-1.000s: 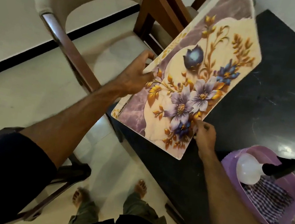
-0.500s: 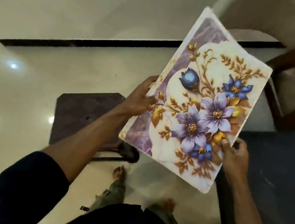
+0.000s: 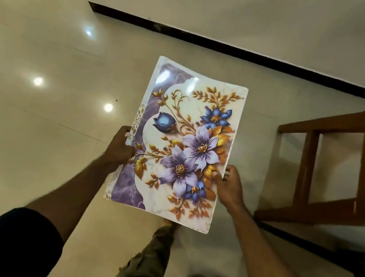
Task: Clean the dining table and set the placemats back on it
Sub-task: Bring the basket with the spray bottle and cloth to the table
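Glossy cream tile floor [image 3: 32, 137], dark skirting along wall; brown wooden chair [image 3: 340, 169] at right. You hold the stiff rectangular floral placemat, purple/gold print [image 3: 185, 143], in mid-air over the floor, not on any worktop. Left hand [image 3: 119, 149] grip pinches its left edge; right hand [image 3: 229, 187] grip pinches right edge, thumb on top. Progress: mat not yet laid; worktop barely in view, so cleaning status can't be judged.
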